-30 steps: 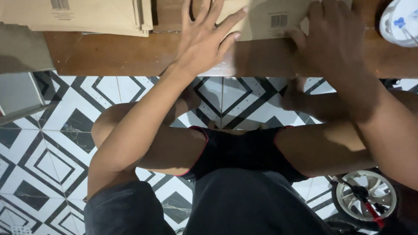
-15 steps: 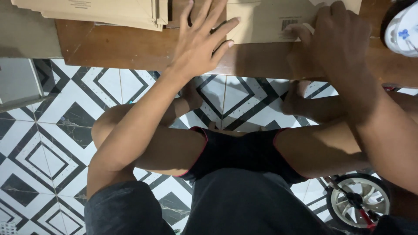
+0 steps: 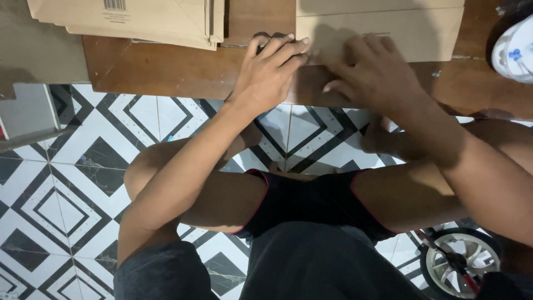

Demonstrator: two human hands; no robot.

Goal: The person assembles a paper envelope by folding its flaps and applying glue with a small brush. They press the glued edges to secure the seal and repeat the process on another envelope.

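Dim, warm indoor light from above. My left hand (image 3: 270, 69) and right hand (image 3: 373, 72) cast soft shadows on the cardboard sheet (image 3: 383, 30). Focus is sharp; the picture's corners darken slightly.

Head cam, looking straight down from the person's own head

Just one view here, so no overlap with any other. It's pointing down over the lap and knees at the tiled floor (image 3: 83, 166), with the low wooden table (image 3: 177, 72) along the top edge. Pretty close in, both forearms fill the frame and the table gets cut off.
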